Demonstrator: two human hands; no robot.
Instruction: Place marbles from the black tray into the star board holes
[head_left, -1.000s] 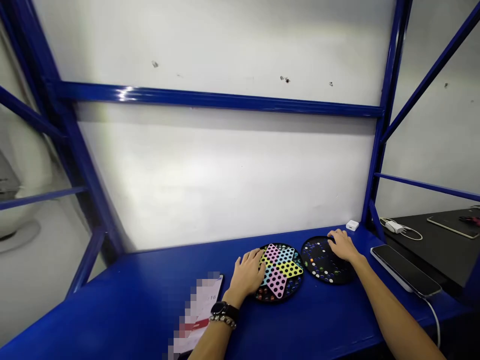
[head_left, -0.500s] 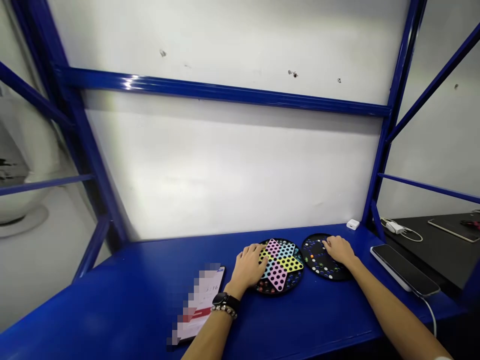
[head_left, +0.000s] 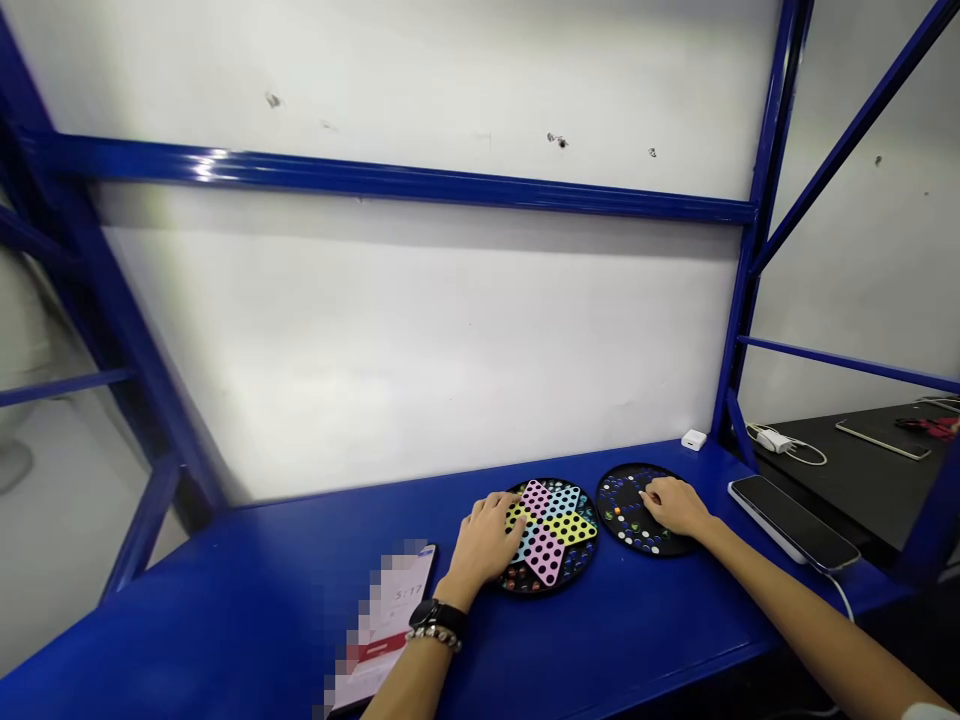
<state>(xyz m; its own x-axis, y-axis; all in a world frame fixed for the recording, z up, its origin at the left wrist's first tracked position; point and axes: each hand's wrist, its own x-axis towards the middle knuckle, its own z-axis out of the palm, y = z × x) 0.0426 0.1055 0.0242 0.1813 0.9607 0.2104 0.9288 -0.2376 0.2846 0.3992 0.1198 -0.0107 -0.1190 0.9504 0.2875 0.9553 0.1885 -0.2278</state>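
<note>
The round game board [head_left: 551, 535] looks like thin, stiff plastic, probably light enough to skid on the smooth painted table [head_left: 225, 600]. It would best be steadied by pressing on its black rim, or lifted level with a hand on each side so that nothing sitting in its holes spills. The small coloured balls in the round black tray [head_left: 626, 515] beside it are likely hard, smooth and quick to roll, so each would want a fingertip pinch from above. The left hand [head_left: 484, 540] lies open and flat, its fingers spread over the board's left edge and reaching the nearest coloured arm. The right hand [head_left: 675, 503] rests on the right part of the tray with its fingers bent down among the balls; I cannot tell whether it has one pinched. The board carries a six-pointed star with arms in pink, yellow, light blue and green, all dotted with rows of holes, on a black disc with more dots of colour along its near rim. The tray is a smaller, matte black disc scattered with white, blue, red and green balls. Both sit near the middle of the table, just beside each other, the tray to the right. A phone [head_left: 382, 640] lies near the left wrist, and another phone [head_left: 795, 520] lies right of the tray.
</note>
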